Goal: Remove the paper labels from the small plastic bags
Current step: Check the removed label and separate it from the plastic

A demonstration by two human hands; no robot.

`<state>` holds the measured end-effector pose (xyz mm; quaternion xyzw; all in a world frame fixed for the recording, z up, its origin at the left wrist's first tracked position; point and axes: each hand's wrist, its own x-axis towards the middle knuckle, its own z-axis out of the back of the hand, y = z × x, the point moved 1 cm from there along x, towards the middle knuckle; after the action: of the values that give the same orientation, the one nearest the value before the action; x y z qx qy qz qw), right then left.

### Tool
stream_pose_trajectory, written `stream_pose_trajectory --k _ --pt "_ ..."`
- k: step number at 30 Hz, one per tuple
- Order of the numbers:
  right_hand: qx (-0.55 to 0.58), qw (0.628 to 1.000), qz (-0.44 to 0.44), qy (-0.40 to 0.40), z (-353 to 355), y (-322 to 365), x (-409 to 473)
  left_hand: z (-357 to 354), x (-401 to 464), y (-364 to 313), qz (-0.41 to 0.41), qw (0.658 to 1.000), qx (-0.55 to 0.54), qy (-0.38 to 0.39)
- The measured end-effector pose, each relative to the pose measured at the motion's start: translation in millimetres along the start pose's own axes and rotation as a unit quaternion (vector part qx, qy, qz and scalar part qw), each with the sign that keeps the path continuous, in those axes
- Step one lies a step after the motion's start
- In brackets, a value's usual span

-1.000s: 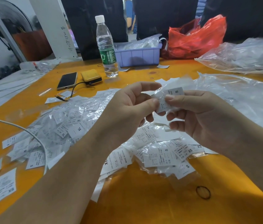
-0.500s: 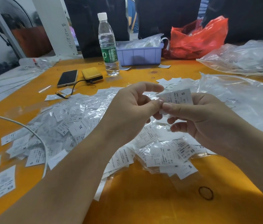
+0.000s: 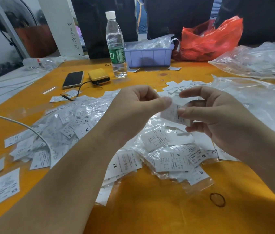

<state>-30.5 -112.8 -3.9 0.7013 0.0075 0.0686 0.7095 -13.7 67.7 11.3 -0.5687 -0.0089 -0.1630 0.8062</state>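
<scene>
A small plastic bag with its paper label (image 3: 175, 114) is pinched between both hands above the orange surface (image 3: 150, 208). The left hand (image 3: 138, 108) grips its upper left edge between thumb and curled fingers; the right hand (image 3: 214, 114) holds it from the 3 o'clock side, thumb on the front. Below the hands, a heap of labelled bags (image 3: 76, 125) is spread across the surface. At 12 o'clock a water bottle (image 3: 116, 46) stands just beside a purple tray (image 3: 150, 55).
</scene>
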Motion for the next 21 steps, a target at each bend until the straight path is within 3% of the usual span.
stream_pose_trajectory --k 7,10,14,17,21 --pt "-0.031 0.999 0.013 0.035 -8 0 -6 -3 1 1 0.072 0.997 -0.02 0.023" --pt "-0.017 0.999 0.016 0.031 -7 -2 -4 -4 0 1 0.059 0.997 0.02 0.054" --pt "-0.027 0.999 0.02 0.031 -8 -3 -7 6 3 2 0.065 0.996 0.045 0.037" --pt "-0.06 0.997 0.034 0.016 -6 -3 -6 19 6 3 0.089 0.984 0.151 -0.01" --pt "-0.091 0.994 0.062 -0.007 -2 -1 -5 35 8 8 0.143 0.94 0.307 -0.038"
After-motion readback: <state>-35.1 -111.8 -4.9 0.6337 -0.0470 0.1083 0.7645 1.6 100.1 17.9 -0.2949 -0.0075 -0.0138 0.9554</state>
